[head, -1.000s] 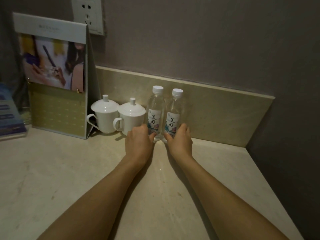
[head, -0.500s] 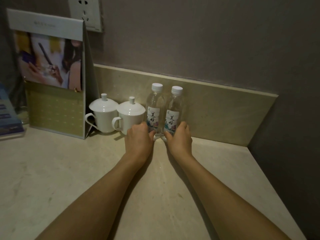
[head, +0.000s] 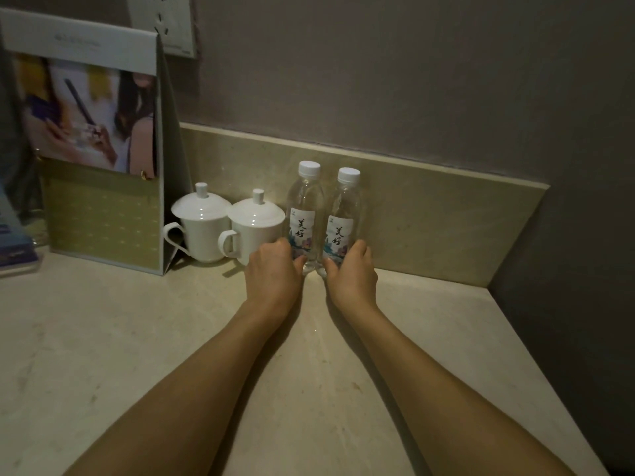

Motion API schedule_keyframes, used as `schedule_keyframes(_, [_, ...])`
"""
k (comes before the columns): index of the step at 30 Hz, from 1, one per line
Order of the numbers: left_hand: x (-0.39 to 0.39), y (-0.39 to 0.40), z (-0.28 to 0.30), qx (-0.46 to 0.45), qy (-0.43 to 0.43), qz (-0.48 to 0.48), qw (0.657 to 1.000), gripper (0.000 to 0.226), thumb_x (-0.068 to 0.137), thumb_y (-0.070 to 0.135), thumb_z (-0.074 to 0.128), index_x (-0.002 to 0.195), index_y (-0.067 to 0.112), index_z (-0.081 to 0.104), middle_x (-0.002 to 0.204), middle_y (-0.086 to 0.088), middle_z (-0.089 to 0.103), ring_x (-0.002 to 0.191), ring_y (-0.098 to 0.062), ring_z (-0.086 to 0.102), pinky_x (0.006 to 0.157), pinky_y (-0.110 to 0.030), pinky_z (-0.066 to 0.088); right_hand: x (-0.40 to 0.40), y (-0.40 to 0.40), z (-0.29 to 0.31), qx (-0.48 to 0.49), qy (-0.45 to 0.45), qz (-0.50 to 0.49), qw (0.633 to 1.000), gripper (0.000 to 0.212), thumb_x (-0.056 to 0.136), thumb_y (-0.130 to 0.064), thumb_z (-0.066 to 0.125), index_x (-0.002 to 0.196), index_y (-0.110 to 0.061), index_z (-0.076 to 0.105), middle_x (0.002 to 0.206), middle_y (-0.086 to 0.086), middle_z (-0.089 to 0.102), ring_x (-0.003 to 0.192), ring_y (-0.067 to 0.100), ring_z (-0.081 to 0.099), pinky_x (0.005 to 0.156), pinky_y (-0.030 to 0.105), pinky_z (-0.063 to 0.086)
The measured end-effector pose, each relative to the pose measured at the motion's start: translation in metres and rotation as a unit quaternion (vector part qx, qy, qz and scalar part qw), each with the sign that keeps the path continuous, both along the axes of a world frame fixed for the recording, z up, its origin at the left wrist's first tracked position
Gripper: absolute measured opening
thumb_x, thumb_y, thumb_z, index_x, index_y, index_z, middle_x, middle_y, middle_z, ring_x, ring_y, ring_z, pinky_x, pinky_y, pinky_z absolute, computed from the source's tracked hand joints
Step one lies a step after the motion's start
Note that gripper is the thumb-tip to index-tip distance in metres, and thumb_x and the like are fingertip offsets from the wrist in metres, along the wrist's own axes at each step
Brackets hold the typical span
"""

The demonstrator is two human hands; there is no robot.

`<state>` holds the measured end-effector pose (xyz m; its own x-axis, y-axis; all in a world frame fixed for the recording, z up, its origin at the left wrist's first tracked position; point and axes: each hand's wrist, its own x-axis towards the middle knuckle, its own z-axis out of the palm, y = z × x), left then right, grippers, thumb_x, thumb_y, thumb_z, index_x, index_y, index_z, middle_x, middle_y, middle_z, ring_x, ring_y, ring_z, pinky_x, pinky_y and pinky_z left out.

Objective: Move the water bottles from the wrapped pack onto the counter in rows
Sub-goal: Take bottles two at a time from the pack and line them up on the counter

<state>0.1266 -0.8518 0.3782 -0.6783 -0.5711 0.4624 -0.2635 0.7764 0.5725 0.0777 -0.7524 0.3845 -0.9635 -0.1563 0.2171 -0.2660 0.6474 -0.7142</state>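
Against backsplash: left hand point(head: 273, 269) grips left bottle point(head: 305, 214); right hand point(head: 350, 273) grips right bottle point(head: 343, 221), bottles side by side.

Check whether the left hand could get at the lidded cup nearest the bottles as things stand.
Probably yes. The left hand grips the left bottle, and the cup stands right beside it on the counter with nothing between; it would only need to let go first.

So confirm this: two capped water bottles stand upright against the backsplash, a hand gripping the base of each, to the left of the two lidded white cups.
Wrong side. In the head view the left bottle and right bottle stand to the right of the two lidded cups. The rest holds: the left hand and right hand each grip a base.
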Motion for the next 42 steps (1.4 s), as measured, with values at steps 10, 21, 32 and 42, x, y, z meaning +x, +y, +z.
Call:
schedule_keyframes(10, [0.001, -0.003, 0.000, 0.005, -0.001, -0.015, 1.000, 0.026, 0.091, 0.031, 0.067, 0.100, 0.006, 0.068, 0.096, -0.012, 0.072, 0.087, -0.028, 0.068, 0.076, -0.044, 0.058, 0.001, -0.001, -0.001, 0.000, -0.005, 0.001, 1.000, 0.040, 0.095, -0.025, 0.059, 0.127, -0.010, 0.040, 0.132, 0.010, 0.047, 0.117, 0.030, 0.055, 0.093, 0.049, 0.052])
schedule_keyframes(21, [0.001, -0.006, 0.000, 0.019, 0.002, -0.030, 0.999, 0.022, 0.090, 0.028, 0.069, 0.098, 0.008, 0.067, 0.095, -0.010, 0.072, 0.084, -0.026, 0.067, 0.074, -0.042, 0.059, 0.001, -0.003, -0.001, 0.003, -0.006, -0.012, 1.000, 0.042, 0.095, -0.025, 0.059, 0.129, -0.009, 0.039, 0.133, 0.011, 0.048, 0.118, 0.031, 0.055, 0.093, 0.047, 0.051])
schedule_keyframes(32, [0.016, 0.004, 0.017, 0.048, 0.008, -0.078, 0.996, 0.029, 0.091, 0.033, 0.062, 0.079, 0.008, 0.073, 0.072, -0.006, 0.070, 0.069, -0.025, 0.068, 0.062, -0.034, 0.055, 0.012, 0.016, 0.009, -0.015, -0.012, -0.008, 1.000, 0.054, 0.094, -0.033, 0.061, 0.134, -0.003, 0.042, 0.136, 0.015, 0.046, 0.124, 0.033, 0.049, 0.095, 0.038, 0.042])
schedule_keyframes(42, [0.041, 0.064, 0.051, 0.083, 0.066, -0.216, 0.971, 0.036, 0.094, 0.033, 0.057, 0.073, 0.010, 0.075, 0.064, -0.004, 0.071, 0.059, -0.019, 0.069, 0.067, -0.041, 0.060, 0.052, 0.106, 0.037, -0.095, 0.019, -0.036, 0.995, 0.039, 0.090, -0.037, 0.060, 0.122, -0.014, 0.056, 0.100, -0.001, 0.062, 0.095, 0.025, 0.066, 0.086, 0.048, 0.055])
